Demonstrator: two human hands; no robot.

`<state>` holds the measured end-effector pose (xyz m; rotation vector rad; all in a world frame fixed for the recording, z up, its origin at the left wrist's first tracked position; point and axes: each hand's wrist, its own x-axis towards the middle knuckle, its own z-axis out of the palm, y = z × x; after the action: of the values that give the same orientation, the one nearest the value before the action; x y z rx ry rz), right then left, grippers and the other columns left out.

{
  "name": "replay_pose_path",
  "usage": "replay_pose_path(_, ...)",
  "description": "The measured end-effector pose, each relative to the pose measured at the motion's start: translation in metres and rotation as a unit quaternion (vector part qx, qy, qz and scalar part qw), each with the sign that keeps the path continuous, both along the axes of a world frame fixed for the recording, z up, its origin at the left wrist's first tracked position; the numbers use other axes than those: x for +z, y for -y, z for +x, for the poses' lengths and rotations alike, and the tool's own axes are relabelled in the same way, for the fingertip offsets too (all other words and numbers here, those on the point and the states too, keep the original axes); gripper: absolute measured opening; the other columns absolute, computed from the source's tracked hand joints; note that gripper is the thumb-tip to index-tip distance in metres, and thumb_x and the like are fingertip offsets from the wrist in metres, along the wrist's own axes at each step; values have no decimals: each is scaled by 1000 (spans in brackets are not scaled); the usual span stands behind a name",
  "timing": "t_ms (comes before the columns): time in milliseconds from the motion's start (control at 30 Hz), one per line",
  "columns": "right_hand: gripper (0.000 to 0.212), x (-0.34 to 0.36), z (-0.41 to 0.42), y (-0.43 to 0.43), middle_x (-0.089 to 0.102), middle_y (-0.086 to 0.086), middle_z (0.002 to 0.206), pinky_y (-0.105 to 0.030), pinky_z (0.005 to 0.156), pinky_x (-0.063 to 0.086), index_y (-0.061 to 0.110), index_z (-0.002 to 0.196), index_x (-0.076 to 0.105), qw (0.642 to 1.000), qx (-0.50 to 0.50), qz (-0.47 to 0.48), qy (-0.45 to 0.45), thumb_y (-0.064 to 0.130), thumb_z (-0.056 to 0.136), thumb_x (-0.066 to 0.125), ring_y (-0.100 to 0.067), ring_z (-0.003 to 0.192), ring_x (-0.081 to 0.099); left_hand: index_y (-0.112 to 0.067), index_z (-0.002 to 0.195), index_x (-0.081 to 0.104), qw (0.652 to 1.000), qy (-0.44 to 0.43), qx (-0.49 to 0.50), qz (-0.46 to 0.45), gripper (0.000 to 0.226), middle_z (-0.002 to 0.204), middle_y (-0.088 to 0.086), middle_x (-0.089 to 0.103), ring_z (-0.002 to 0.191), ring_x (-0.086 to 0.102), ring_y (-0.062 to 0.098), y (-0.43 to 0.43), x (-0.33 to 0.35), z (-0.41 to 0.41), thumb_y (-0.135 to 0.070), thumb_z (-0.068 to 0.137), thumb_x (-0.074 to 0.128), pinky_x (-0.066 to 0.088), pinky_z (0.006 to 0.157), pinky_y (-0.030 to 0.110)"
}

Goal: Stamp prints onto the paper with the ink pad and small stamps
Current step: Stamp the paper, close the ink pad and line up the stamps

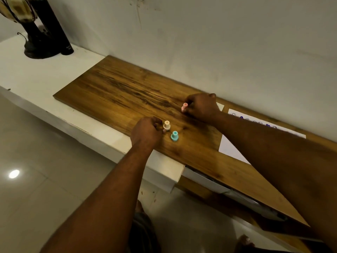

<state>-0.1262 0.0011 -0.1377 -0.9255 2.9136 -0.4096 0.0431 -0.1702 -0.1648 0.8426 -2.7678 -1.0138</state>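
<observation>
Pink stamp [184,106] | right hand [200,107] curls tight around it, left of the paper [230,149] | left hand [145,132] curled just beside the cream stamp [166,125], can't tell if holding | green stamp [174,136] stands near

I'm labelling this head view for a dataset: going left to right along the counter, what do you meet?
lamp → black cylinder → left hand → cream stamp → teal stamp → pink stamp, gripped by the right hand → paper with prints.
</observation>
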Motion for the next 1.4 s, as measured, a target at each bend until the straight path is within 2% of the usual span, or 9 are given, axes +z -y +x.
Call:
replay_pose_path(167, 24, -1, -47, -13, 70, 6, 91, -48, 98, 32, 30, 101, 72, 990, -137, 32, 0, 47, 90, 60, -24, 100, 63, -34, 122, 74, 1000, -20, -1, -7, 32, 121, -7, 72, 101, 65, 12, -1, -5, -3, -36, 91, 80, 44, 74, 26)
replay_pose_path(433, 42, -7, -52, -26, 67, 2, 124, -47, 101, 35, 30, 125, 66, 984, -168, -63, -2, 49, 89, 69, -24, 115, 61, -39, 121, 73, 999, -41, -8, -6, 34, 121, -8, 67, 97, 58, 7, 2, -15, -5, -49, 89, 78, 40, 68, 24)
replay_pose_path(533, 39, 2, -24, -21, 68, 10, 115, -40, 92, 50, 32, 123, 66, 988, -49, -141, -44, 45, 87, 73, -11, 100, 64, -40, 122, 72, 998, -53, -12, -17, 40, 120, -10, 66, 91, 54, 5, -2, -18, -5, -56, 86, 77, 34, 61, 21)
replay_pose_path(667, 41, 12, 16, 0, 67, 13, 116, -23, 75, 56, 30, 129, 64, 976, 168, -119, 66, 40, 90, 72, -4, 92, 62, -47, 128, 68, 997, -30, -45, -46, 47, 111, -13, 57, 90, 51, 7, 3, -16, -9, -65, 85, 72, 32, 58, 22)
replay_pose_path(767, 44, 9, 32, 16, 67, 8, 123, -24, 79, 56, 26, 134, 63, 970, 201, -90, 102, 37, 92, 71, -7, 98, 63, -49, 126, 68, 996, 10, -66, -51, 45, 101, -12, 52, 88, 52, 10, 9, -12, -15, -66, 85, 72, 35, 60, 27)
replay_pose_path(900, 29, 2, 39, 28, 73, 7, 112, -23, 73, 51, 28, 120, 72, 978, 191, -57, 55, 34, 92, 71, -10, 97, 65, -38, 121, 75, 997, 34, -67, 1, 36, 103, -7, 72, 88, 62, 12, 13, -7, -27, -50, 87, 78, 48, 69, 30)
replay_pose_path(1167, 23, -4, 19, 14, 73, 3, 93, -28, 63, 54, 22, 104, 75, 999, -5, -31, 32, 40, 91, 70, -14, 82, 66, -40, 147, 55, 980, 121, -155, 21, 69, 143, 5, 54, 131, 51, 28, 24, -4, -37, -48, 84, 82, 47, 108, 43)
replay_pose_path(1300, 21, -5, 1, -6, 72, -1, 87, -30, 66, 49, 21, 92, 74, 990, -135, -31, -11, 41, 89, 68, -20, 79, 62, -44, 154, 44, 977, 138, -163, -11, 68, 155, 11, 38, 138, 44, 33, 21, -11, -33, -50, 92, 72, 41, 115, 43)
replay_pose_path(1400, 26, -7, -3, -12, 71, -5, 88, -39, 79, 56, 19, 92, 73, 984, -175, -7, -37, 43, 91, 63, -27, 85, 67, -48, 160, 28, 967, 157, -175, -100, 66, 147, 13, 32, 127, 49, 33, 10, -15, -29, -53, 101, 57, 44, 107, 42)
